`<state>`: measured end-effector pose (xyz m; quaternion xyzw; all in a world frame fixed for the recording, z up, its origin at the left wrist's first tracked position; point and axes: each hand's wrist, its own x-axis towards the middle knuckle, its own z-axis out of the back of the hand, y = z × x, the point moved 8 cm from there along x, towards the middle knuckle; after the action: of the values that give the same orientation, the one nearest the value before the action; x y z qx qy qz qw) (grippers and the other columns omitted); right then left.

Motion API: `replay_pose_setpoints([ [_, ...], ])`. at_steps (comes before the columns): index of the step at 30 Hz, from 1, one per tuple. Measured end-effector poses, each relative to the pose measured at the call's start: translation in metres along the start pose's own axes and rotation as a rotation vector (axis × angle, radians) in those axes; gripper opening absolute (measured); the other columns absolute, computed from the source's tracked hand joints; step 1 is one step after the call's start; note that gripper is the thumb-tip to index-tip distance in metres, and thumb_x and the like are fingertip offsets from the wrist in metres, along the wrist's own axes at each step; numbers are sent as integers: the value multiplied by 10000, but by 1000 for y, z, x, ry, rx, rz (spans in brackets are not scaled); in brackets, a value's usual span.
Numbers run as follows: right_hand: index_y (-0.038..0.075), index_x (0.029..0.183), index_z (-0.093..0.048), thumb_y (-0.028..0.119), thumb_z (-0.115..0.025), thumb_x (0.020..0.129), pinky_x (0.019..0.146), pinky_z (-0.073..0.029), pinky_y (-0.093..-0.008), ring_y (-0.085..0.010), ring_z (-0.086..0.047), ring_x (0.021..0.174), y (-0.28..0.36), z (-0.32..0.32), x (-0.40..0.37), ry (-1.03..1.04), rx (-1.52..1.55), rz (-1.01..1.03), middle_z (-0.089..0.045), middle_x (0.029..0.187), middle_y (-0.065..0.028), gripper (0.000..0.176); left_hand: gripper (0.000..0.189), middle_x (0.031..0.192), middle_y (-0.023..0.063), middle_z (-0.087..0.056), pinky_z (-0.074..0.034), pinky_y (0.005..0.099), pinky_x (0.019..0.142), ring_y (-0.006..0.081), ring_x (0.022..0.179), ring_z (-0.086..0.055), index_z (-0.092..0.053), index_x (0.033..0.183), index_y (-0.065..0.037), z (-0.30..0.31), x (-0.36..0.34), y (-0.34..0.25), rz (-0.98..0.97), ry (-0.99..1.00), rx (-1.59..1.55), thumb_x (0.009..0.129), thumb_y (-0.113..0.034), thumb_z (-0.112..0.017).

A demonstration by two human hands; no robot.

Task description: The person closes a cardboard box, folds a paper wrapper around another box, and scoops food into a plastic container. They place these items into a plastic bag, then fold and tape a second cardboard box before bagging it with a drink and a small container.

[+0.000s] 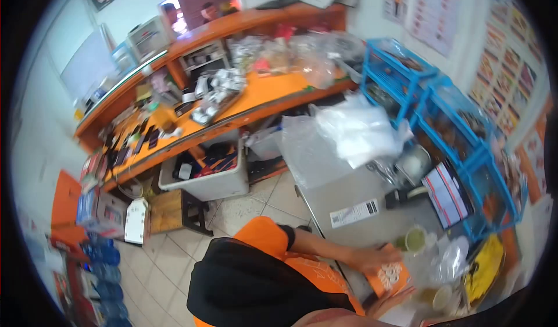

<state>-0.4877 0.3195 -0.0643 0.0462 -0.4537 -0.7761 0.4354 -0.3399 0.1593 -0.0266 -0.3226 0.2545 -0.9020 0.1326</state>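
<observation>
An orange paper packet with white lettering is over the front edge of the grey metal table. My left hand lies across its upper end, with fingers bent onto it. Against its lower end is my right hand, partly hidden and blurred. Just beyond the packet stands a clear cup of greenish contents. A second cup with brownish contents is near my right hand. Clear plastic bags lie between the cups and a yellow bag.
Blue plastic racks line the table's far side. A stack of white plastic bags, a metal pot and a printed label strip rest on the table. An orange counter holds wrapped items. Below it is a white bin beside a wooden stool.
</observation>
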Motion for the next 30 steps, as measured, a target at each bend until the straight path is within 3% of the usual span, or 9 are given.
replay_pose_setpoints([
  [3,-36,1486,-238,373,-354,1035,1151,-216,-516,-465,-212,1417,49,0,-5,333,-180,778,-247,1533,-257,619,616,1448,219,-396,-342,546,1078,419,1382,-307,-448,1398,-77,0,-4,-33,-361,199,-8,894,-400,-594],
  [6,-37,1460,-309,329,-391,1032,1125,-293,-483,-427,-300,1393,28,-9,1,408,-338,859,-327,1504,-237,569,630,1425,228,-426,-326,546,1102,418,1377,-317,-462,1400,-160,-37,-7,-25,-483,392,288,870,-476,-592],
  [8,-37,1460,-309,320,-398,1030,1128,-286,-478,-418,-300,1394,20,-11,5,432,-372,859,-326,1505,-235,566,569,1408,217,-455,-273,557,1133,470,1356,-325,-514,1363,-261,-53,2,-12,-245,580,-92,853,-497,-602],
  [12,-38,1459,-308,302,-411,1024,1135,-272,-468,-400,-299,1397,33,-22,13,442,-370,783,-323,1507,-232,562,500,1491,176,-366,-223,596,1140,503,1396,-209,-581,1296,-310,-39,-20,-18,-361,352,-110,814,-396,-684],
  [14,-38,1459,-307,293,-418,1022,1138,-265,-464,-391,-298,1398,47,-24,16,415,-339,703,-322,1507,-231,559,512,1564,130,-240,-185,634,1131,529,1418,-57,-624,1258,-267,20,-13,-53,-29,511,-45,760,-266,-746],
  [15,-39,1459,-307,288,-421,1021,1140,-261,-461,-387,-298,1399,54,-24,21,388,-317,649,-322,1508,-230,558,648,1608,88,-89,-214,621,1121,504,1434,54,-580,1312,-272,-12,-23,-30,-32,402,50,695,-312,-772],
  [19,-39,1458,-307,270,-434,1015,1146,-247,-452,-369,-297,1401,89,-21,28,193,-79,352,-320,1509,-227,555,612,1564,104,-250,-207,595,1127,453,1445,-94,-592,1306,-231,-10,-33,-25,-165,66,-55,717,-238,-756],
  [23,-40,1458,-306,253,-448,1010,1153,-233,-442,-352,-296,1403,133,-44,29,90,302,98,-317,1511,-224,553,595,1541,108,-297,-189,613,1128,440,1438,-136,-598,1302,-230,27,-40,5,-89,86,-109,725,-201,-738],
  [30,-44,1420,-374,194,-507,985,1138,-278,-402,-302,-384,1361,158,-181,61,202,653,-172,-400,1468,-202,513,572,1501,114,-379,-158,644,1129,417,1428,-210,-608,1294,-230,200,-120,125,77,-110,175,738,-137,-705],
])
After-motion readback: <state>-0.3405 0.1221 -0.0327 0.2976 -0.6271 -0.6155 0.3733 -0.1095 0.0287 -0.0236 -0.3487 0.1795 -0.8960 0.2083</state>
